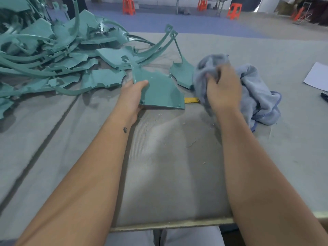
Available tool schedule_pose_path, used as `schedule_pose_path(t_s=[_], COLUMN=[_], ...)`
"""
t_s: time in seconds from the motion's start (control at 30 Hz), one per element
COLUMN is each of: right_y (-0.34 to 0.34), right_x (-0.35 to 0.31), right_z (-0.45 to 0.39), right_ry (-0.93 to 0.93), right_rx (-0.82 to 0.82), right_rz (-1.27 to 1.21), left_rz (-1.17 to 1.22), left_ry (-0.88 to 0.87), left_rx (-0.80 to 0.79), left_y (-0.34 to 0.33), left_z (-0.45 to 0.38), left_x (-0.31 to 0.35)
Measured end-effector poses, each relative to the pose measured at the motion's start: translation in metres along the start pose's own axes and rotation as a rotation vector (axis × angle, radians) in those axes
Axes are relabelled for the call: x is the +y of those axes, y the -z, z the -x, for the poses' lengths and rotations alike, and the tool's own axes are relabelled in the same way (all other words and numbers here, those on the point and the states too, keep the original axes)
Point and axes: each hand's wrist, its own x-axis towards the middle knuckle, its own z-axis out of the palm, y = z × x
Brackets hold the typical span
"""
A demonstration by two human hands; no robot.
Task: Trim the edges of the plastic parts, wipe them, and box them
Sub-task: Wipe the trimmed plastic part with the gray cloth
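A teal plastic part with a flat fan-shaped panel and a long curved arm lies mid-table. My left hand grips its left edge, thumb on top. My right hand grips a bunched blue-grey cloth just right of the part. A yellow tool, maybe a cutter, pokes out between the part and the cloth, mostly hidden.
A big heap of teal plastic parts covers the table's left and far side. The grey cloth-covered table has small shavings near me. White paper and a dark object lie at the right edge. Orange stools stand behind.
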Motion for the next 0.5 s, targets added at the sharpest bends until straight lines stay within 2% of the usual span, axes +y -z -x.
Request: schedule_pose_path(t_s=[0.07, 0.1, 0.13, 0.2, 0.27, 0.37, 0.43, 0.5], right_y=[0.003, 0.001, -0.004, -0.019, -0.03, -0.047, -0.054, -0.053], right_x=[-0.009, -0.015, -0.021, -0.04, -0.057, -0.068, -0.07, -0.072], right_z=[0.001, 0.002, 0.003, 0.011, 0.023, 0.036, 0.041, 0.042], right_ry=[0.163, 0.247, 0.315, 0.356, 0.35, 0.398, 0.502, 0.586], right_rx=[0.35, 0.437, 0.445, 0.294, 0.123, -0.153, -0.264, -0.343], right_rz=[-0.098, -0.102, -0.152, -0.403, -0.523, -0.327, -0.053, 0.012], left_rz=[-0.006, -0.013, -0.02, -0.019, -0.013, 0.03, 0.141, 0.25], left_ry=[0.004, 0.008, 0.017, 0.04, 0.035, 0.043, 0.074, 0.088], left_rx=[0.001, 0.004, 0.011, 0.039, 0.07, 0.052, 0.016, -0.011], left_y=[0.0, 0.0, 0.0, 0.0, -0.001, -0.002, 0.0, 0.002], left_z=[0.0, 0.0, -0.001, -0.004, -0.006, -0.005, -0.005, -0.007], left_x=[-0.001, -0.001, -0.001, -0.001, -0.002, -0.003, -0.005, -0.005])
